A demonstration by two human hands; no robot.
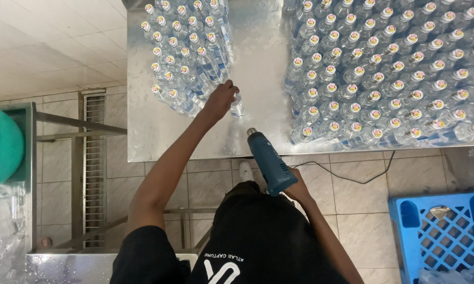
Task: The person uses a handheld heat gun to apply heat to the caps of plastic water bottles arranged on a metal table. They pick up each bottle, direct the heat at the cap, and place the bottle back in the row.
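My left hand [219, 100] reaches out over the steel table [158, 137] and grips a small clear bottle [237, 107] that stands just right of the left group of bottles [187, 52]. My right hand [296, 190] holds a blue heat gun [268, 160] by its handle near the table's front edge; its nozzle points up toward the single bottle, a short gap apart. A larger block of capped bottles [384, 73] fills the right side of the table.
A blue plastic crate [441, 231] sits on the tiled floor at lower right. A black cord [353, 176] trails across the floor. A green tub [3, 142] rests on a metal frame at left, beside a floor drain grate [94, 173].
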